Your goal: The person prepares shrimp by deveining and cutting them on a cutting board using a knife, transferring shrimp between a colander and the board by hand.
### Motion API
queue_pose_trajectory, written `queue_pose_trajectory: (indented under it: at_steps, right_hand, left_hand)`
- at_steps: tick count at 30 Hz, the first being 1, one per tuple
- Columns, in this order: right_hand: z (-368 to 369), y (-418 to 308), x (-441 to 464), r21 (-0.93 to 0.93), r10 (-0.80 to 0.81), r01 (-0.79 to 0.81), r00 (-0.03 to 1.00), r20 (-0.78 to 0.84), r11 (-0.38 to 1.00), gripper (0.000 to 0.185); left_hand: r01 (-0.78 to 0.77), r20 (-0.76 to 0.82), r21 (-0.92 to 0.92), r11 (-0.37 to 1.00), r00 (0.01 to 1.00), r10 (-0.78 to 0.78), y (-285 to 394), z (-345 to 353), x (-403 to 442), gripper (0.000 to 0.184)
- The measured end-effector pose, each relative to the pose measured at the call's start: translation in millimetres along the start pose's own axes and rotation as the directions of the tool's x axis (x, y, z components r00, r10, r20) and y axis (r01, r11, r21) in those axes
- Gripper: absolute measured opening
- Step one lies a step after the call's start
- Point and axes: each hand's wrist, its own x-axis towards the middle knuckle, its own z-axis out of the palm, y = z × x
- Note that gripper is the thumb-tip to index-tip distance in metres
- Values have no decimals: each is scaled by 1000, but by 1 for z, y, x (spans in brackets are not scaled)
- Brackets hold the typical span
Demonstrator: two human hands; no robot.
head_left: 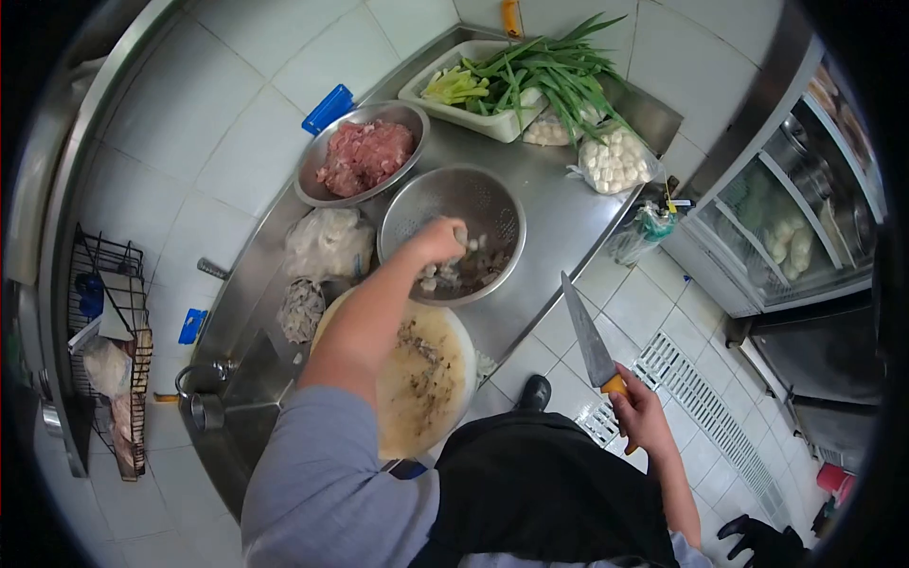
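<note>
My left hand reaches into a metal colander, its fingers closed round some greyish pieces. More small grey and brown pieces lie in the bottom of the colander. Off to the right, my right hand grips the orange handle of a large knife, whose blade points up and away from me over the floor. Below the colander is a round cutting board with dark bits scattered on it, partly hidden by my left arm.
A bowl of raw meat, a plastic bag and a grey heap stand on the left. Green onions fill a white tray at the back, near bagged white pieces. A glass-door fridge is on the right.
</note>
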Motion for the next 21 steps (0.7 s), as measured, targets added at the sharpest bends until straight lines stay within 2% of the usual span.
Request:
queue_pose_trajectory:
  at_steps: [2,4,5,6,8,12,14,15,16,18,19,21]
  right_hand:
    - [1,-1,1,57,13,-14,1000,6,998,55]
    - [2,3,2,38,21,-23,998,53,999,54]
    - [4,3,3,36,7,-8,1000,29,999,54]
    - [7,2,7,40,-17,17,1000,-3,999,53]
    - [10,-4,10,38,-50,49,999,22,998,53]
    - [14,-18,18,-21,-16,17,998,56,1000,53]
    - [16,-25,22,-49,-26,30,996,90,998,52]
    - [17,-27,25,-33,-39,43,993,113,999,53]
    - [18,-30,26,-38,-43,48,992,121,998,53]
    - [18,-37,26,-89,-29,36,996,88,995,54]
    - [17,-29,30,-42,-70,74,994,89,996,54]
    - [16,-25,31,1,-70,70,995,77,998,54]
  left_hand:
    - [-73,-147,-250,966,988,37,-2,-17,-22,41]
    - [-66,-132,-287,956,991,29,7,-45,-59,40]
    - [-144,-116,-318,937,987,113,3,-58,-77,39]
    - [-122,-128,-327,937,988,84,11,-75,-107,39]
    - [77,-41,-113,991,996,-82,28,-103,-161,38]
    - [83,26,15,996,996,-83,-24,-90,-203,40]
    - [243,111,87,966,961,-252,-28,-80,-219,43]
    - [-7,56,264,965,998,-8,-74,-63,-213,47]
    - [1,49,261,965,999,-14,-70,-71,-218,47]
    - [168,110,163,972,976,-187,-56,-87,-222,48]
    - [170,110,159,973,976,-188,-49,-96,-218,48]
    - [95,-101,9,995,991,-93,-35,-112,-198,49]
